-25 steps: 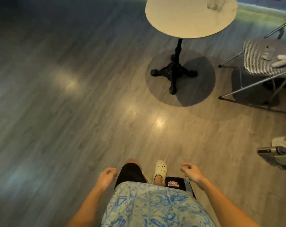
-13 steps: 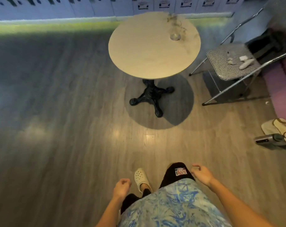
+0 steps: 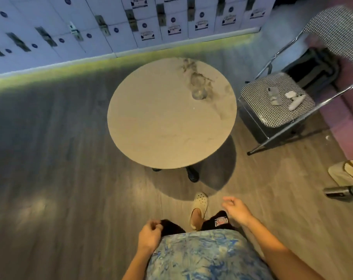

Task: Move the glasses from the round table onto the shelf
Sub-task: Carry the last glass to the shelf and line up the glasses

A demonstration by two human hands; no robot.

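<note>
A clear drinking glass [image 3: 199,88] stands on the far right part of the round beige table [image 3: 161,134], blurred by motion. My left hand [image 3: 150,236] hangs low by my hip with its fingers loosely curled and nothing in it. My right hand [image 3: 236,212] is a little higher and further forward, fingers loosely apart, holding nothing. Both hands are well short of the table's near edge. No shelf is in view.
A houndstooth folding chair [image 3: 272,110] stands right of the table with a phone [image 3: 274,96] and small white items on its seat. White lockers [image 3: 111,23] line the far wall. A handheld device [image 3: 342,192] and a slipper [image 3: 347,173] lie on the floor at right.
The view has moved closer to the table, which now fills the middle of the frame. My feet have stepped forward and both hands stay low and holding nothing.
</note>
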